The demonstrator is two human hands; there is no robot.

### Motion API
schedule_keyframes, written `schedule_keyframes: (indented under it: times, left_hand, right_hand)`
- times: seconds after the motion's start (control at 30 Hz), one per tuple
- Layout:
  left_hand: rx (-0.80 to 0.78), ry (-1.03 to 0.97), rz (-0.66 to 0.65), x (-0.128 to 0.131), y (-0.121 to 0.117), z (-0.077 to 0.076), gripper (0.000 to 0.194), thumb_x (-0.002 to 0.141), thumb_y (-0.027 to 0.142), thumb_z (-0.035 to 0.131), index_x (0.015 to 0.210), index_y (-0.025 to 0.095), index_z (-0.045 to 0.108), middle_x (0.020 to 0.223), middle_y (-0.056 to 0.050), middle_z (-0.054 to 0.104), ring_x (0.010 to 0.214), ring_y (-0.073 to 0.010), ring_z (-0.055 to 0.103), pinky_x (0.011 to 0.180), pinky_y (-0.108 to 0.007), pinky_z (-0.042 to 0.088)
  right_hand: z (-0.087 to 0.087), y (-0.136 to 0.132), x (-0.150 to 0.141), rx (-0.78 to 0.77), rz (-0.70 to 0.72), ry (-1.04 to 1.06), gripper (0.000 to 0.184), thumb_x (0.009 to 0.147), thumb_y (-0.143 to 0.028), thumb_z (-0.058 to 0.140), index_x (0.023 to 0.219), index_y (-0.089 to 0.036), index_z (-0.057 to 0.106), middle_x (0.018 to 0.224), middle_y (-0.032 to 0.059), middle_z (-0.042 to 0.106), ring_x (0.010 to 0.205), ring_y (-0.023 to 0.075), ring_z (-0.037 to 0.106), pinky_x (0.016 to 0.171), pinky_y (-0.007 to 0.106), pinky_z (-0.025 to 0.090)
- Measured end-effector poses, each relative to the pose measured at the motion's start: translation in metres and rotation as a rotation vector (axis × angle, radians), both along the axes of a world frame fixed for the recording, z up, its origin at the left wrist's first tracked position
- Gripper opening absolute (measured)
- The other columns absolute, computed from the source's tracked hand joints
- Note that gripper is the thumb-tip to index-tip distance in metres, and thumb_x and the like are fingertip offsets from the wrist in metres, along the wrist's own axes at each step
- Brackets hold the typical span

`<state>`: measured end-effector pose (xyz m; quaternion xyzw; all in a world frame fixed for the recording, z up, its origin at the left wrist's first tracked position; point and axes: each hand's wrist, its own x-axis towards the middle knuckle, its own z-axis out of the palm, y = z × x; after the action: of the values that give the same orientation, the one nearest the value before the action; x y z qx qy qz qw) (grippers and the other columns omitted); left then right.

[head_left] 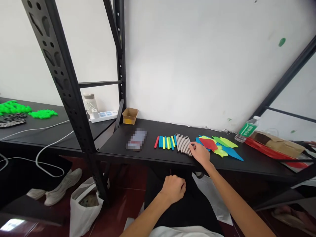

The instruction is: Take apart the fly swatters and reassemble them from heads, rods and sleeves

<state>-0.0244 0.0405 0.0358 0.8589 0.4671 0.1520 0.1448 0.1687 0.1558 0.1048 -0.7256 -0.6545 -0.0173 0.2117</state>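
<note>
My right hand [200, 153] is at the right end of a row of slim grey rods [182, 144], its thumb and fingertips closed on the last rod. The rods lie side by side on the black shelf table [148, 154]. To their left is a row of short coloured sticks [164, 142] in red, blue, yellow and green. Right beside my right hand lies a loose pile of flat leaf-shaped pieces [223, 143] in blue, red, yellow and green. Resting on my lap below the table edge, my left hand [172, 188] is curled into a loose fist, with nothing showing in it.
A small open cardboard box [130, 116] and a blurred-out flat object [137, 139] are at the left. A water bottle [249, 128] lies tilted near a brown-and-red package [276, 144]. A black metal post [64, 75] stands left, near a power strip [105, 116].
</note>
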Motion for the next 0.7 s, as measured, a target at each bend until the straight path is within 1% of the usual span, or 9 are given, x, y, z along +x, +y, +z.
schedule_keyframes:
  times: [0.13, 0.2, 0.27, 0.33, 0.43, 0.5, 0.57, 0.6, 0.7]
  left_hand:
    - [-0.004, -0.003, -0.014, 0.004, -0.004, -0.002, 0.029, 0.089, 0.027, 0.046, 0.092, 0.026, 0.074, 0.087, -0.008, 0.075, 0.081, -0.0263, 0.071, 0.070, -0.035, 0.051]
    - [-0.006, 0.001, -0.020, 0.005, -0.004, -0.004, 0.028, 0.088, 0.027, 0.046, 0.092, 0.025, 0.074, 0.086, -0.008, 0.075, 0.080, -0.0266, 0.071, 0.070, -0.035, 0.051]
    - [-0.004, -0.005, -0.021, 0.005, -0.004, -0.005, 0.027, 0.087, 0.026, 0.048, 0.091, 0.025, 0.074, 0.085, -0.008, 0.075, 0.079, -0.0262, 0.071, 0.069, -0.035, 0.051]
    - [0.013, -0.034, -0.022, 0.003, -0.002, 0.000, 0.026, 0.088, 0.026, 0.048, 0.090, 0.024, 0.074, 0.084, -0.006, 0.075, 0.077, -0.0249, 0.070, 0.069, -0.033, 0.050]
    - [0.084, -0.157, -0.012, -0.006, 0.004, 0.018, 0.029, 0.093, 0.026, 0.044, 0.092, 0.025, 0.073, 0.085, -0.004, 0.075, 0.081, -0.0213, 0.069, 0.072, -0.030, 0.050]
    - [0.156, -0.269, 0.049, -0.017, 0.010, 0.035, 0.034, 0.097, 0.027, 0.038, 0.098, 0.025, 0.072, 0.091, -0.004, 0.075, 0.085, -0.0189, 0.068, 0.077, -0.029, 0.050]
    - [0.259, -0.337, 0.148, -0.030, 0.019, 0.051, 0.037, 0.100, 0.030, 0.035, 0.108, 0.025, 0.071, 0.101, -0.006, 0.074, 0.091, -0.0191, 0.066, 0.085, -0.030, 0.050]
    - [0.313, -0.347, 0.201, -0.037, 0.024, 0.058, 0.038, 0.100, 0.031, 0.035, 0.109, 0.025, 0.071, 0.104, -0.007, 0.073, 0.096, -0.0203, 0.065, 0.089, -0.032, 0.049]
    - [0.461, -0.270, 0.414, -0.056, 0.043, 0.073, 0.034, 0.098, 0.031, 0.040, 0.112, 0.025, 0.071, 0.112, -0.009, 0.069, 0.110, -0.0266, 0.060, 0.098, -0.040, 0.045]
  right_hand:
    - [-0.002, -0.001, 0.001, 0.015, 0.019, 0.008, 0.042, 0.094, -0.047, 0.042, 0.120, -0.024, 0.066, 0.096, 0.0052, 0.072, 0.093, 0.0251, 0.066, 0.069, 0.030, 0.044]
    - [-0.002, -0.002, 0.001, 0.031, 0.035, 0.021, 0.043, 0.094, -0.049, 0.042, 0.121, -0.025, 0.065, 0.098, 0.0047, 0.071, 0.094, 0.0247, 0.066, 0.070, 0.030, 0.044]
    - [-0.003, -0.004, -0.001, 0.063, 0.050, 0.021, 0.043, 0.094, -0.050, 0.042, 0.122, -0.025, 0.065, 0.105, 0.0053, 0.070, 0.096, 0.0247, 0.065, 0.073, 0.031, 0.045]
    - [-0.004, -0.005, -0.003, 0.101, 0.071, 0.004, 0.044, 0.094, -0.051, 0.043, 0.123, -0.026, 0.064, 0.115, 0.0066, 0.066, 0.102, 0.0254, 0.064, 0.076, 0.032, 0.046]
    - [-0.006, -0.007, -0.004, 0.142, 0.126, -0.021, 0.047, 0.094, -0.053, 0.044, 0.128, -0.027, 0.062, 0.126, 0.0076, 0.061, 0.112, 0.0269, 0.060, 0.080, 0.033, 0.048]
    - [-0.008, -0.007, -0.004, 0.148, 0.170, -0.030, 0.048, 0.094, -0.054, 0.044, 0.129, -0.027, 0.061, 0.129, 0.0079, 0.059, 0.115, 0.0278, 0.057, 0.082, 0.034, 0.048]
    - [-0.008, -0.008, -0.003, 0.139, 0.214, -0.040, 0.048, 0.094, -0.055, 0.044, 0.129, -0.027, 0.062, 0.131, 0.0084, 0.058, 0.116, 0.0288, 0.056, 0.084, 0.035, 0.049]
    - [-0.007, -0.008, -0.003, 0.133, 0.235, -0.046, 0.048, 0.094, -0.055, 0.044, 0.129, -0.027, 0.062, 0.133, 0.0088, 0.057, 0.117, 0.0294, 0.055, 0.084, 0.036, 0.049]
    - [-0.006, -0.009, -0.002, 0.120, 0.274, -0.057, 0.048, 0.094, -0.054, 0.044, 0.129, -0.027, 0.063, 0.136, 0.0098, 0.055, 0.120, 0.0306, 0.053, 0.087, 0.037, 0.049]
